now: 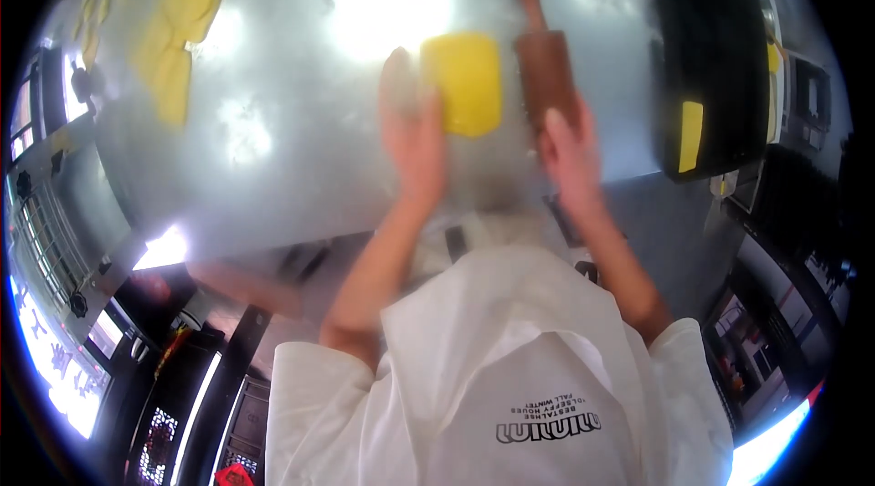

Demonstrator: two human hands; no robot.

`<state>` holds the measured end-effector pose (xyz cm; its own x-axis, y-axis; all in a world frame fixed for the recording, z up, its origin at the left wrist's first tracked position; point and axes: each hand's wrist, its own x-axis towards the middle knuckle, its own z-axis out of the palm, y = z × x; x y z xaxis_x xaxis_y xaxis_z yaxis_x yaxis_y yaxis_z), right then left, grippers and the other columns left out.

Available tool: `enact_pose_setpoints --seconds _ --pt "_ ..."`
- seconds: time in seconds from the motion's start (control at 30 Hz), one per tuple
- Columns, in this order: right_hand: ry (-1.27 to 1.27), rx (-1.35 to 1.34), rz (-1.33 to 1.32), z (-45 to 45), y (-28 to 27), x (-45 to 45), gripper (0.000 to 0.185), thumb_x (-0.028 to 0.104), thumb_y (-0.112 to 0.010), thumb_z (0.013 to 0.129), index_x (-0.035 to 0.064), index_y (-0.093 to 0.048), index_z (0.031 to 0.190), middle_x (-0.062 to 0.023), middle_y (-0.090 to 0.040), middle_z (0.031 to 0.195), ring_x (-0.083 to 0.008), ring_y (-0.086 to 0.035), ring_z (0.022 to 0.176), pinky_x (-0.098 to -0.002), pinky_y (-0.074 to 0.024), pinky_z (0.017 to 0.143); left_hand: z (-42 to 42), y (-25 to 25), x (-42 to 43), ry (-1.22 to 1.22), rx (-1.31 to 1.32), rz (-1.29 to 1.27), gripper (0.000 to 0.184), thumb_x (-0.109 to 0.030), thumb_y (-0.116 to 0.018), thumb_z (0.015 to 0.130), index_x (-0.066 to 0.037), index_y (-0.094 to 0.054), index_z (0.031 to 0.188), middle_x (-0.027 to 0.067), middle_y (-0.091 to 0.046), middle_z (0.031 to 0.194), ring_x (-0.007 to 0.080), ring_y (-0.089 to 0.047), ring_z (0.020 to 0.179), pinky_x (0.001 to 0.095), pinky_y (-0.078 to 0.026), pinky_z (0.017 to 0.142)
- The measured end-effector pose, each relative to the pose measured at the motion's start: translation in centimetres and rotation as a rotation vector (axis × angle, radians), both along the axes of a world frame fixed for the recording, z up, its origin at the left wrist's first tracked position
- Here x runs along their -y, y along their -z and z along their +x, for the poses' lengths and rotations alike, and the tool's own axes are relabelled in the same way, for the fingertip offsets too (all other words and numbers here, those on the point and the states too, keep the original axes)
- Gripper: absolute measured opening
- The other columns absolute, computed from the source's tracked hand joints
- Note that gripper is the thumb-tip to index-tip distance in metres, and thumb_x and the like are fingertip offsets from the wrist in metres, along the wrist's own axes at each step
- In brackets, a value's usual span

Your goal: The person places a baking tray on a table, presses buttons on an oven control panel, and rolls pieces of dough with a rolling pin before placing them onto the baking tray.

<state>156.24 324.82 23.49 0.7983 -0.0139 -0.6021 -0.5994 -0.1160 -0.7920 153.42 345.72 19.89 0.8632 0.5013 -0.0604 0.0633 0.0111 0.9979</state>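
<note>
A flattened yellow piece of dough (467, 85) lies on the metal table (301, 158) in front of me. My left hand (415, 140) rests along its left edge, fingers stretched forward and slightly blurred. To the dough's right is a brown wooden rolling pin (545, 67), its far handle pointing away from me. My right hand (570, 144) is at the near end of the pin, with the thumb on top and the fingers round its side. The near handle is hidden by this hand.
More yellow dough pieces (182, 26) lie along the table's left and far sides. A black box-like object (715, 49) with a yellow label (690, 136) stands on the right. The table's near edge runs just in front of my body.
</note>
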Motion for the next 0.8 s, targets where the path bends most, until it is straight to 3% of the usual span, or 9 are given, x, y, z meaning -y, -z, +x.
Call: enact_pose_setpoints --seconds 0.07,0.17,0.27,0.47,0.57,0.67,0.73,0.8 --pt "-0.144 0.157 -0.161 2.1 1.2 2.0 0.07 0.035 -0.074 0.094 0.0097 -0.041 0.151 -0.0066 -0.069 0.105 -0.0139 -0.065 0.087 -0.0285 -0.0538 0.074 0.8 0.2 -0.9 0.065 -0.045 0.222 0.065 -0.01 -0.064 0.099 0.008 -0.032 0.153 0.0187 -0.037 0.159 0.0283 -0.036 0.148 0.0393 -0.031 0.12" --pt "-0.35 0.314 -0.512 4.8 -1.4 3.5 0.074 0.038 -0.079 0.088 0.011 -0.045 0.148 -0.0124 -0.068 0.123 -0.0203 -0.067 0.105 -0.0341 -0.0526 0.093 3.3 0.0 -1.8 0.235 0.005 0.674 0.077 -0.015 -0.073 0.091 0.008 -0.033 0.152 0.0235 -0.038 0.156 0.0369 -0.035 0.147 0.0446 -0.029 0.122" --pt "-0.412 0.308 -0.567 6.4 -1.3 4.3 0.077 0.043 -0.082 0.083 0.0139 -0.047 0.145 -0.0128 -0.07 0.12 -0.0234 -0.069 0.103 -0.0354 -0.0529 0.093 5.4 -2.4 -0.9 0.46 -0.009 0.913 0.087 -0.028 -0.078 0.086 0.008 -0.032 0.151 0.0265 -0.037 0.156 0.0449 -0.033 0.146 0.0506 -0.027 0.122" --pt "-0.393 0.377 -0.678 7.2 -0.4 4.1 0.074 0.046 -0.083 0.08 0.0158 -0.052 0.14 -0.0123 -0.074 0.109 -0.0283 -0.071 0.099 -0.0367 -0.0536 0.092 4.9 -0.7 1.1 0.588 -0.058 1.109 0.095 -0.047 -0.073 0.087 0.008 -0.032 0.152 0.0233 -0.035 0.159 0.046 -0.031 0.146 0.0531 -0.027 0.12" --pt "-0.389 0.409 -0.646 8.1 -0.4 3.8 0.071 0.046 -0.082 0.081 0.0173 -0.054 0.139 -0.0122 -0.074 0.108 -0.0281 -0.072 0.098 -0.0373 -0.0538 0.091 4.8 -0.4 0.8 0.572 -0.029 1.08 0.086 -0.042 -0.071 0.091 0.005 -0.033 0.153 0.0227 -0.035 0.159 0.0439 -0.032 0.147 0.0515 -0.029 0.119" --pt "-0.477 0.523 -0.519 9.3 -0.7 3.9 0.068 0.048 -0.079 0.082 0.0186 -0.056 0.138 -0.0122 -0.074 0.11 -0.0306 -0.072 0.098 -0.0391 -0.0541 0.091 3.9 -1.1 -1.1 0.342 0.021 0.684 0.072 -0.033 -0.064 0.097 0.0 -0.036 0.154 0.0225 -0.036 0.159 0.0405 -0.036 0.146 0.0484 -0.03 0.12" --pt "-0.712 0.608 -0.528 9.5 -1.7 3.7 0.066 0.05 -0.076 0.083 0.0197 -0.056 0.138 -0.0127 -0.074 0.109 -0.0327 -0.071 0.097 -0.0407 -0.0544 0.088 3.7 -2.7 -3.4 0.026 0.086 0.632 0.047 -0.021 -0.056 0.1 -0.002 -0.052 0.143 0.0224 -0.051 0.146 0.0405 -0.049 0.133 0.0453 -0.039 0.112" --pt "-0.917 0.657 -0.52 10.1 -2.9 2.7 0.066 0.053 -0.074 0.084 0.0203 -0.056 0.139 -0.0132 -0.074 0.108 -0.0346 -0.07 0.096 -0.0421 -0.0544 0.085 3.1 -2.2 -7.4 0.158 0.124 0.891 0.024 -0.019 -0.054 0.102 -0.002 -0.062 0.117 0.0204 -0.061 0.12 0.0397 -0.055 0.113 0.045 -0.044 0.097"
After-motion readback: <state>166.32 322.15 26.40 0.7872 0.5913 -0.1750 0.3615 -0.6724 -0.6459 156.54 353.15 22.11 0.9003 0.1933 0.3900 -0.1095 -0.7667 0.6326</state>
